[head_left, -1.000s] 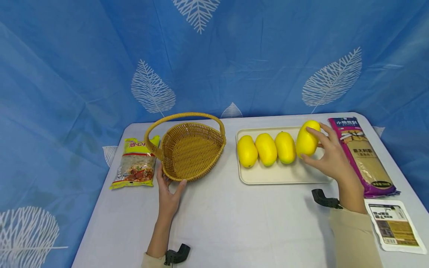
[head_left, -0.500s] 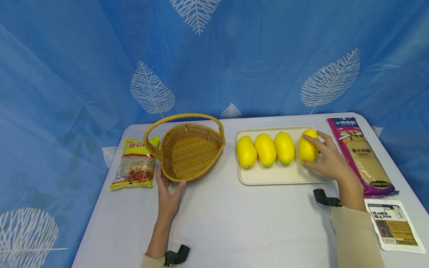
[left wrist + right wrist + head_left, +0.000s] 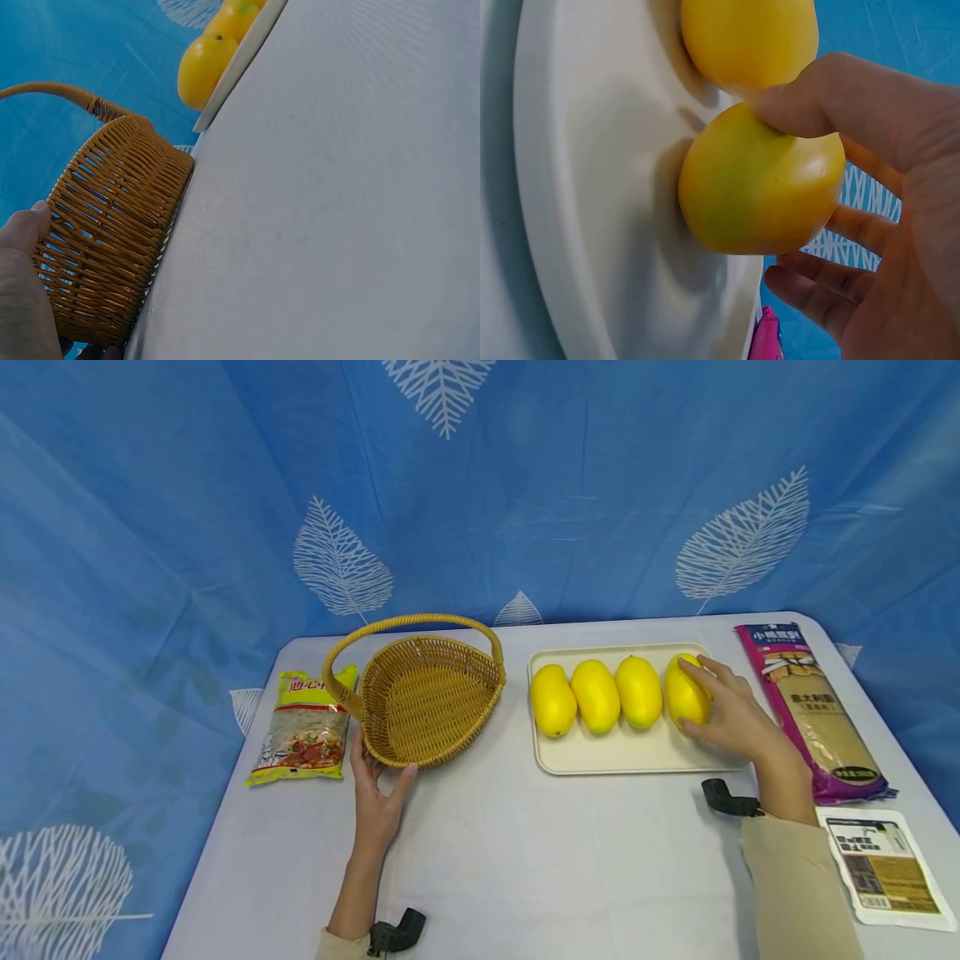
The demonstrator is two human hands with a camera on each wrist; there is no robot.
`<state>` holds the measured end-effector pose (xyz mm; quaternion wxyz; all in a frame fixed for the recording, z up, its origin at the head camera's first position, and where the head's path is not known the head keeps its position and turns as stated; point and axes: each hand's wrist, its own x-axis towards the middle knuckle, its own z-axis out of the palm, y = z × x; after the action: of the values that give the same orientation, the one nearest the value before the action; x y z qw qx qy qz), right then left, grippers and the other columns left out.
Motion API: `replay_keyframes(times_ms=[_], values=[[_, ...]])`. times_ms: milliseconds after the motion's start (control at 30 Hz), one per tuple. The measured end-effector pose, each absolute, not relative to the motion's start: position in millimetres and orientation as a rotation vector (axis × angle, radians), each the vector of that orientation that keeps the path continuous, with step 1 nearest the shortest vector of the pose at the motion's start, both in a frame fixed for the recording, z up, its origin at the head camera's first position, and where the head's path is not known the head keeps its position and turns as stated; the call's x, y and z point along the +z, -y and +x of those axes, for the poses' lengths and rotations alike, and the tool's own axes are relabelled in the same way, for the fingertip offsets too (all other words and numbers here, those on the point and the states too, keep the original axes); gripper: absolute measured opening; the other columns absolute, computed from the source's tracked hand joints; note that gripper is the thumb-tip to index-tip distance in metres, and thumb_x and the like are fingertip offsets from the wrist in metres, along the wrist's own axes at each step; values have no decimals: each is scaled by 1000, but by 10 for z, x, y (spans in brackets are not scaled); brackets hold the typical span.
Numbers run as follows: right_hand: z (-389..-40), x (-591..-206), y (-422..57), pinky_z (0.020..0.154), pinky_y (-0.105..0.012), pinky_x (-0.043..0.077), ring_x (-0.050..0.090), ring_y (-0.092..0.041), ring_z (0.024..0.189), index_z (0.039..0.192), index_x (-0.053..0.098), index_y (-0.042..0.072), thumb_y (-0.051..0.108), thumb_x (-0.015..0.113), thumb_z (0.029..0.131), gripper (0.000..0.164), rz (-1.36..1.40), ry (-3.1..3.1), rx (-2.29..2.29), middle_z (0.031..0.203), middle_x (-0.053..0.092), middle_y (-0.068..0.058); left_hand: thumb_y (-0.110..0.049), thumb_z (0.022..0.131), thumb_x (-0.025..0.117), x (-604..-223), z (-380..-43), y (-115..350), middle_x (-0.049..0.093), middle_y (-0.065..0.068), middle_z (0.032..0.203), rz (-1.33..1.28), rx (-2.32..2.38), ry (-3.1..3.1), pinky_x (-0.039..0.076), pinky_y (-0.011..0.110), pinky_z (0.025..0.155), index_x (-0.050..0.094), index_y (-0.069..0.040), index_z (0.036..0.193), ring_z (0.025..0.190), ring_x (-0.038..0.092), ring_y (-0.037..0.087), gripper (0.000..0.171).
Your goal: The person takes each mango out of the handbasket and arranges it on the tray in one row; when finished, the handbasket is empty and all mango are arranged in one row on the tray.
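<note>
On the cream tray (image 3: 630, 758), yellow mangoes stand in a row. My right hand (image 3: 735, 714) holds the rightmost mango (image 3: 681, 695), thumb at its near end and fingers round its far side. In the right wrist view this mango (image 3: 754, 187) sits low over the tray, its shadow beside it. At the left, a brown wicker basket (image 3: 427, 706) with an arched handle has nothing in it. My left hand (image 3: 377, 810) grips its near left side; the left wrist view shows the thumb at the rim of the basket (image 3: 112, 225) and fingertips by its base.
A yellow-edged food packet (image 3: 303, 727) lies left of the basket. Right of the tray is a long purple noodle packet (image 3: 813, 710), with a white flat pouch (image 3: 885, 868) nearer the front. A blue leaf-print cloth (image 3: 517, 493) hangs behind the white table (image 3: 525, 860).
My right hand has lowered the rightmost mango from above the tray to the tray's surface, then shifted slightly left with it. The left hand and basket have stayed put.
</note>
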<state>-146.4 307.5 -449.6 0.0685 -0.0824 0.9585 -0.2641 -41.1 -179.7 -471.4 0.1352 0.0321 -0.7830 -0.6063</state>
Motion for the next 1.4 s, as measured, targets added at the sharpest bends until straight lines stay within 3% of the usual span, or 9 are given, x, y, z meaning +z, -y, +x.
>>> replay_keyframes(times_ms=[200, 467, 867, 1267, 1400], values=[[-1481, -4515, -3054, 97, -78, 26, 22, -54, 132, 156, 27, 14, 18, 79, 80, 93, -287, -2897, -784, 162, 12, -21, -1, 91, 66, -4716, -416, 1800, 17, 25, 159, 86, -1752, 2267, 29, 10, 106, 3, -2, 156, 142, 27, 42, 90], [-1432, -4534, -3041, 97, -77, 26, 24, -55, 129, 155, 26, 10, 16, 78, 80, 92, -367, -2942, -798, 159, 19, -25, 0, 90, 66, -4740, -409, 1804, 17, 25, 159, 68, -1754, 2263, 30, 10, 106, 3, -1, 156, 142, 27, 43, 91], [-1361, -4462, -3024, 95, -78, 27, 23, -55, 131, 155, 28, 12, 22, 78, 82, 90, -308, -2958, -780, 159, 15, -27, 2, 90, 66, -4733, -404, 1802, 18, 28, 157, 35, -1741, 2258, 30, 10, 105, 3, 5, 154, 141, 28, 45, 90], [-1042, -4420, -2992, 94, -79, 26, 22, -52, 137, 154, 32, 16, 15, 76, 83, 84, -404, -3084, -883, 160, 20, -22, 1, 90, 65, -4753, -416, 1794, 17, 26, 158, 47, -1755, 2263, 31, 10, 105, 2, 2, 155, 141, 28, 44, 91], [-886, -4496, -2916, 98, -76, 29, 28, -51, 134, 150, 40, 15, 13, 77, 80, 80, -491, -3140, -905, 156, 28, -22, -2, 90, 67, -4885, -429, 1844, 15, 16, 162, 103, -1741, 2291, 32, 21, 109, 2, -6, 157, 144, 27, 38, 93]])
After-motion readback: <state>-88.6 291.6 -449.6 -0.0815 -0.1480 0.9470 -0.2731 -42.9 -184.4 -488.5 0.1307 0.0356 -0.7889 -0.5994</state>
